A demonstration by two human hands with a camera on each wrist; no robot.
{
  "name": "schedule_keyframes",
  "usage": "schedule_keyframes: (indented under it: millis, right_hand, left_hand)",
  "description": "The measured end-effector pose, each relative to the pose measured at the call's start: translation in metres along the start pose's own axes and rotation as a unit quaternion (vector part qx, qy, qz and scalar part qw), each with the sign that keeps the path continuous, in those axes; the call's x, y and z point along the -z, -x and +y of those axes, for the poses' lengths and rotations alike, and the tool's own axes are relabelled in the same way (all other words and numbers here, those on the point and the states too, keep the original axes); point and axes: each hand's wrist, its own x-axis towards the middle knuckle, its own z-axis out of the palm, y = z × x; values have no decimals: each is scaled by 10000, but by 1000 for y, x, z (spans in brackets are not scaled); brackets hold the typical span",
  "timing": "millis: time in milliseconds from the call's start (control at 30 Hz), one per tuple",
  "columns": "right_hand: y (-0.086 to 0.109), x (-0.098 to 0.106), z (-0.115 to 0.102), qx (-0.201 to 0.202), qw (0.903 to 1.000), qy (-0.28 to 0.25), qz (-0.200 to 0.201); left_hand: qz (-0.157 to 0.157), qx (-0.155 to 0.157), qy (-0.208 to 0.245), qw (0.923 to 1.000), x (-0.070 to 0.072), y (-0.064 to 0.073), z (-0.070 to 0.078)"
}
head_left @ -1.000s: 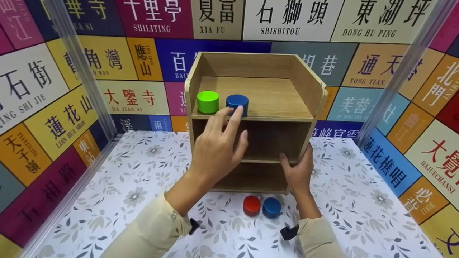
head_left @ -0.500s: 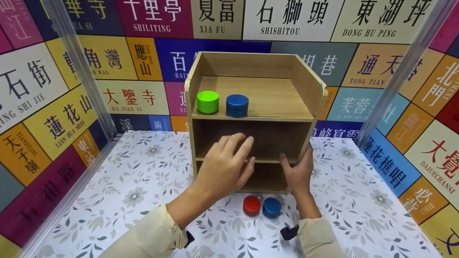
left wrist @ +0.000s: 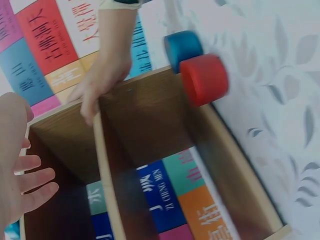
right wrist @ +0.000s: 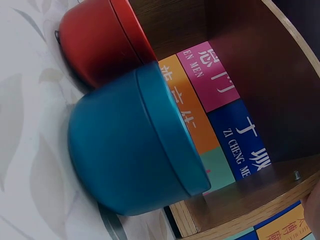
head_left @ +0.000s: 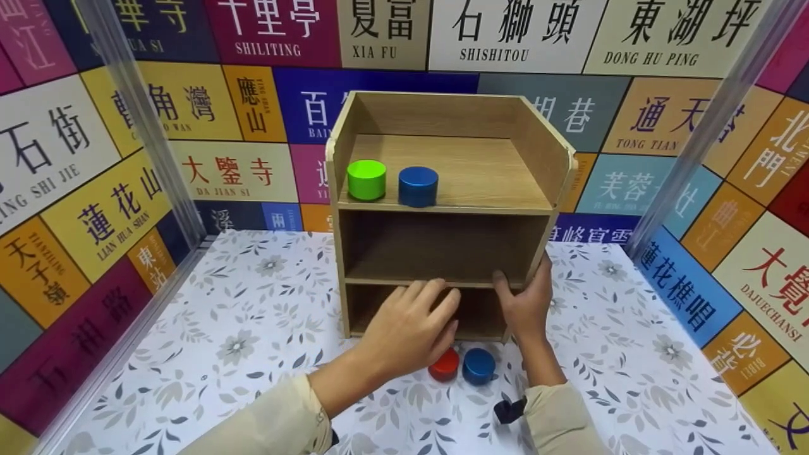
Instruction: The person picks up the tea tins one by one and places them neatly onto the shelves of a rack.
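Downward and nearer has come the left hand [head_left: 407,325], from in front of the shelf's middle compartment to in front of the bottom one, just by the red jar [head_left: 444,368]. Its fingers are loosely bent, slightly apart, and hold nothing. The right hand [head_left: 529,303] still grips the right panel of the wooden shelf [head_left: 455,155], thumb on the inner side.

The red jar stands upright on the table near the shelf, partly covered by the left hand in the head view; a blue jar [head_left: 479,366] stands just right of it. On the shelf's top board, near its front edge, sit a green jar [head_left: 366,181] at left and a darker blue jar [head_left: 418,188] to its right.

White cloth [head_left: 619,341] with grey leaves and flowers covers the table. Colourful walls [head_left: 385,38] of Chinese place-name blocks rise left, right and far, with a clear post [head_left: 136,107] in each far corner.
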Motion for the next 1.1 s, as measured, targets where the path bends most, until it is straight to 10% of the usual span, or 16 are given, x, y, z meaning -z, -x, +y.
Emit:
schedule_keyframes:
  millis: [1100]
  right_hand:
    - [0,1,1,-67,10000,15,3]
  left_hand:
    - [-1561,301,27,9873,-85,66,24]
